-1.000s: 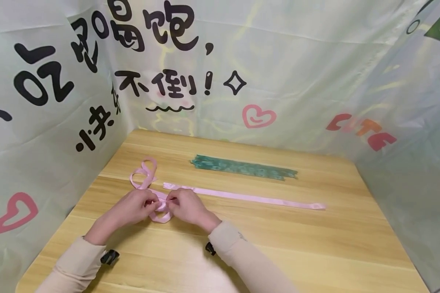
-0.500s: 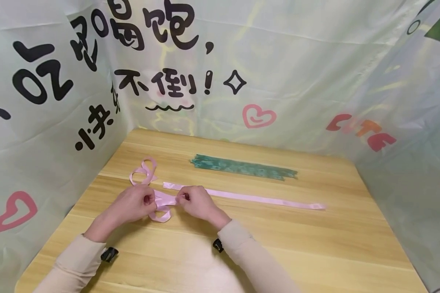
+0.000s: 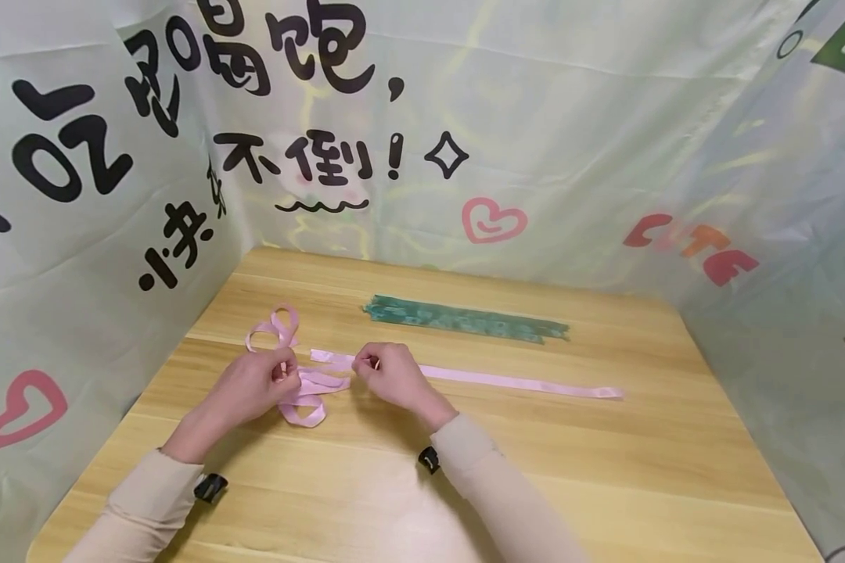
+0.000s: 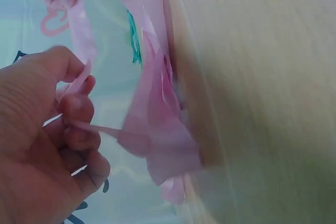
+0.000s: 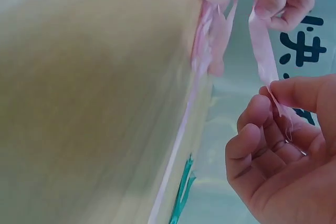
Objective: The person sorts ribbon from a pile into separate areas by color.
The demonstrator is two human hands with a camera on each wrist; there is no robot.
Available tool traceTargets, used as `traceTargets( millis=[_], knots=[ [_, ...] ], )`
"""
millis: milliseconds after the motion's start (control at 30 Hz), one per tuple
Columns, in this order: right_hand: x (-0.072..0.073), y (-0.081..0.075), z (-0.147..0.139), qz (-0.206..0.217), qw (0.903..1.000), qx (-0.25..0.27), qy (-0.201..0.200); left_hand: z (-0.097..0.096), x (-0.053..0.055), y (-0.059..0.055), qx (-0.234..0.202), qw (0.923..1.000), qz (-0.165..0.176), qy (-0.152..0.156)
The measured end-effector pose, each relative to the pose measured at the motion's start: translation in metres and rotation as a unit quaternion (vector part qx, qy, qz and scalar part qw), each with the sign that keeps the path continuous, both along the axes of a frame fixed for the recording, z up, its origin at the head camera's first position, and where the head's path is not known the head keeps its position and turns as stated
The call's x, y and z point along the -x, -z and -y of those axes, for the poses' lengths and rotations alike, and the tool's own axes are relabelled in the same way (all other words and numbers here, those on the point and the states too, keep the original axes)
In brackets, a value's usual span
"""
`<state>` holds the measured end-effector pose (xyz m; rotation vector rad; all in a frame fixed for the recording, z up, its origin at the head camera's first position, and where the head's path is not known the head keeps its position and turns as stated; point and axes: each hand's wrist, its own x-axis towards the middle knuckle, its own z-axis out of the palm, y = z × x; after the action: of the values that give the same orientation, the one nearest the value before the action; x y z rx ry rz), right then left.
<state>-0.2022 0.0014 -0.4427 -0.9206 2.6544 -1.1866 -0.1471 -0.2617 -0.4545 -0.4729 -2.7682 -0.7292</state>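
Observation:
A pink satin ribbon (image 4: 81, 32) stretches between both hands. My left hand (image 3: 257, 385) pinches one part of it between thumb and fingers; more of the ribbon hangs from that grip in the left wrist view. Thumb and forefinger of my right hand (image 3: 397, 379) pinch its frayed end, with loose threads showing in the right wrist view. Below the hands lies a loose pink ribbon bundle (image 3: 318, 381), and a curled loop (image 3: 310, 414) pokes out toward the front. Farther back, more pink loops (image 3: 282, 324) rest on the table. A straight pink ribbon strip (image 3: 514, 382) runs behind and beyond the right hand.
Dark green ribbon strips (image 3: 465, 319) with ragged ends lie side by side toward the back of the wooden table (image 3: 605, 469). Printed cloth walls (image 3: 570, 141) stand close along the table's left, back and right sides.
My right hand has moved right and slightly back, drawing the ribbon end away from the left hand. The left hand has shifted slightly left and back, keeping its pinch.

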Motion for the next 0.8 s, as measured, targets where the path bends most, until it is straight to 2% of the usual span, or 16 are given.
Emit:
traceTargets(
  millis=[100, 300, 567, 800],
  knots=[
    [0.002, -0.002, -0.002, 0.000, 0.9999, 0.009, 0.013, 0.000, 0.002, 0.002, 0.006, 0.9996, -0.027, 0.007],
    [0.006, -0.005, -0.006, 0.012, 0.9994, 0.014, 0.028, -0.001, 0.001, 0.001, 0.034, 0.9991, -0.023, 0.014],
    [0.011, -0.005, -0.013, 0.005, 0.9990, 0.025, 0.035, -0.004, 0.004, -0.004, 0.059, 0.9940, -0.085, -0.035],
    [0.016, -0.009, -0.029, 0.021, 0.9980, 0.036, 0.047, -0.001, 0.004, -0.007, 0.054, 0.9928, -0.075, -0.077]
  ],
)
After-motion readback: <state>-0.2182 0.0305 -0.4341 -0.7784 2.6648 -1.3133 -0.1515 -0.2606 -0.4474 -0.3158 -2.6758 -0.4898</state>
